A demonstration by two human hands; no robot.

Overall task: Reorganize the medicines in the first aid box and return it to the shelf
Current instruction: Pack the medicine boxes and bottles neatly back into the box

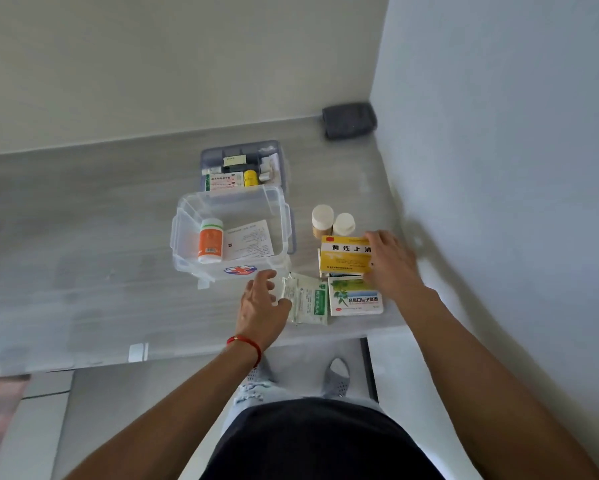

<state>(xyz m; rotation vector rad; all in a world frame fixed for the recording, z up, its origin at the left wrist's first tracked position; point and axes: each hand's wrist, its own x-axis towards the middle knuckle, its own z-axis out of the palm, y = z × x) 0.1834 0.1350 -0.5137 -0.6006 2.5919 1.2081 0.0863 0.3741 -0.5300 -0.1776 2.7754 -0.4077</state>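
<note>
Seen from the head camera, a person stands at a grey wood-grain counter [83,258] set into a pale corner, both bare arms reaching over it. The clear plastic first aid box [184,244] sits open mid-counter, a red-and-blue cross emblem on its near wall; inside lie an orange-labelled white pill bottle [210,241] on its side and a printed paper leaflet [249,241]. Just behind the box rests its grey divided tray [275,150], packed with small cartons and a yellow vial.

The left hand [261,304] (a red string bracelet [246,342] at the wrist) hovers with fingers loosely spread and holding nothing, between the box's front wall and a pile of green-and-white sachets [308,301]. The right hand [391,261] rests on the right end of a yellow medicine carton [343,254] — whether its fingers grip the carton or merely touch it cannot be told. Two white-capped brown bottles [322,220] stand upright just behind that carton; a green-and-white leaf-printed box [353,299] lies just in front of it. A dark folded cloth [349,120] sits in the far corner.
</note>
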